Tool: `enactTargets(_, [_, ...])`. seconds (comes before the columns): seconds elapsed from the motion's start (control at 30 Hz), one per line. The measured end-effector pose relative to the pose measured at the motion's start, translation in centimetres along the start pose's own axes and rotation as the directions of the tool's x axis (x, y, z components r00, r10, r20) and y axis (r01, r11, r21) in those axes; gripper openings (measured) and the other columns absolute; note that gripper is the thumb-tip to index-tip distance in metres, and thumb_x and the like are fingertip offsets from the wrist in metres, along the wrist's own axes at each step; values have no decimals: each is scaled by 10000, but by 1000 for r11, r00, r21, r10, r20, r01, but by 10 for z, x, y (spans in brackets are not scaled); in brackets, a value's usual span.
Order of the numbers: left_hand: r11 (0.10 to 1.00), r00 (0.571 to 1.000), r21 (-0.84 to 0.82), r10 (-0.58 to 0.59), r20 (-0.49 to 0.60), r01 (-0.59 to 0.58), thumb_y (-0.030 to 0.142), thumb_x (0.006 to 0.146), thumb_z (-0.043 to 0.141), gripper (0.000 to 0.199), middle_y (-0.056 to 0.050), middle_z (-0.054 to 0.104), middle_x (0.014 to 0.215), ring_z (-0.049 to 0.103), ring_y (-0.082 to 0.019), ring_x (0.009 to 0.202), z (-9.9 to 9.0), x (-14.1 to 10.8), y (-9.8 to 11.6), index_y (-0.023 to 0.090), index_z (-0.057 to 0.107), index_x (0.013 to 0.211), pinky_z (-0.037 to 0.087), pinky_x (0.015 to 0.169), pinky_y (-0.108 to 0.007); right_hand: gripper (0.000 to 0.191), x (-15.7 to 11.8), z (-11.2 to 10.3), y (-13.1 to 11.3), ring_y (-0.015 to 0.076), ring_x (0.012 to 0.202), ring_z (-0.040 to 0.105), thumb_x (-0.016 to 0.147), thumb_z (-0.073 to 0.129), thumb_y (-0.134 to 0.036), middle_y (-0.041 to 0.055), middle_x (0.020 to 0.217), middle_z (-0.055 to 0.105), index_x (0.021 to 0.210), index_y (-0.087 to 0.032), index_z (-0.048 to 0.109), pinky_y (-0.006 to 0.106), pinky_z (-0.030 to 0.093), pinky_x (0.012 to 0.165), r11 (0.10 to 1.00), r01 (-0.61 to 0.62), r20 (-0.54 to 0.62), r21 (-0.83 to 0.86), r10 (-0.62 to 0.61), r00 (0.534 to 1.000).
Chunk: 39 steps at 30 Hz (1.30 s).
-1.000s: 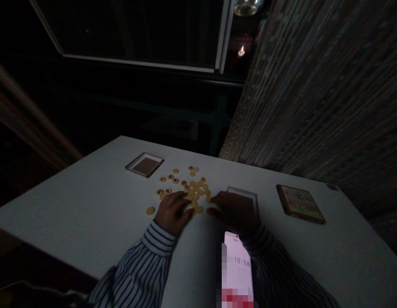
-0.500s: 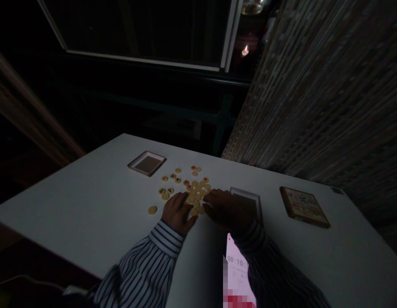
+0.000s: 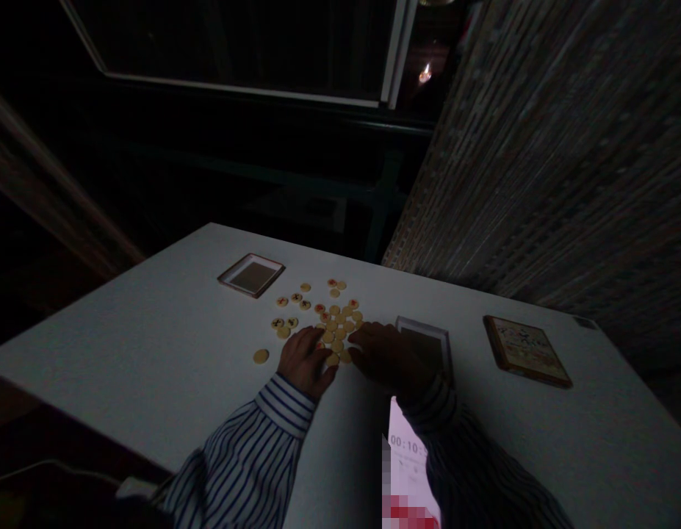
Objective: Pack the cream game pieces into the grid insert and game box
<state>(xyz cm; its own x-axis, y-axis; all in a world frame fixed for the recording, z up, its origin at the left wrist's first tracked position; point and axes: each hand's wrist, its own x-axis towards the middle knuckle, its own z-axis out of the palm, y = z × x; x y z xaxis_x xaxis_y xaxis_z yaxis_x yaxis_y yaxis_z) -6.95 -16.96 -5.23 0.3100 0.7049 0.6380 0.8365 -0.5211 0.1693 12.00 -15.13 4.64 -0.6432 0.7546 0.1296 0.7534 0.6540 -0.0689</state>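
Note:
Round, pale wooden Chinese chess pieces [image 3: 338, 344] lie clustered on the white table [image 3: 147, 330]. Some show red or black characters, while many have plain faces up. At the cluster's left edge rests my left hand [image 3: 305, 361], thumb apart from its curved fingers, touching or very near the pieces. My right hand [image 3: 385, 358] is at the right edge, in deep shadow, its thumb and forefinger apart beside the pieces. Neither hand visibly holds a piece. A few pieces lie scattered left of the cluster, including a lone plain one [image 3: 261, 356].
A shallow box half [image 3: 252, 276] sits at the back left. Another shallow tray [image 3: 428, 354] is partly behind my right hand. Further right lies a flat decorated box or lid [image 3: 526, 351]. A lit phone showing a timer [image 3: 407, 474] lies near my right forearm. A string curtain [image 3: 538, 184] hangs behind.
The view has shifted slightly, moving the table a little upward in the picture. Both hands stay at the cluster's sides, with almost no change in the pieces.

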Motion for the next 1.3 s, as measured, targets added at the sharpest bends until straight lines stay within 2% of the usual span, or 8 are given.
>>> enactTargets(0.33, [997,996,38,-64,59,61,443,656,604,352,-119,502,1165,417,-337,1105,-2,-1,1,212,646,918,366,878,-540,181,-1,4,1,167,838,503,833,437,-260,46,911,585,944,-187,560,287,329,684,1000,-1,-19,12,1,1000])
enactTargets(0.5, [992,993,57,-114,43,112,397,661,607,278,-106,501,1170,407,-329,1119,1,-2,4,221,656,871,336,902,-546,179,-1,4,1,165,839,500,833,429,-257,48,893,581,933,-181,557,289,330,678,1000,9,-21,12,-9,1000])
enactTargets(0.63, [998,997,33,-58,50,57,393,662,611,284,-117,515,1149,420,-337,1100,0,0,2,213,652,878,357,879,-549,190,-1,5,1,161,820,496,839,421,-267,51,890,579,942,-181,555,289,334,673,1000,23,-23,15,-23,999])
enactTargets(0.83, [995,997,-95,-32,-70,25,323,690,610,264,-101,554,1105,456,-285,1082,-9,8,0,202,618,924,400,889,-484,195,-2,4,2,159,814,493,851,408,-256,53,867,582,928,-174,567,288,329,678,999,33,-60,18,-32,998])
enactTargets(1.07, [953,970,-286,-159,-184,102,266,705,635,224,-73,581,1033,497,-229,1022,-20,16,6,198,592,914,415,896,-453,230,1,0,0,155,811,485,886,365,-266,49,879,577,972,-179,561,285,316,677,995,85,-78,54,-81,994])
enactTargets(1.3, [869,964,-470,-238,-117,158,255,721,629,195,-71,582,1066,502,-220,1055,-25,17,11,209,618,910,394,934,-464,284,2,-7,-5,155,805,483,886,384,-254,42,873,576,1140,-202,500,291,327,672,969,237,-96,67,-230,968])
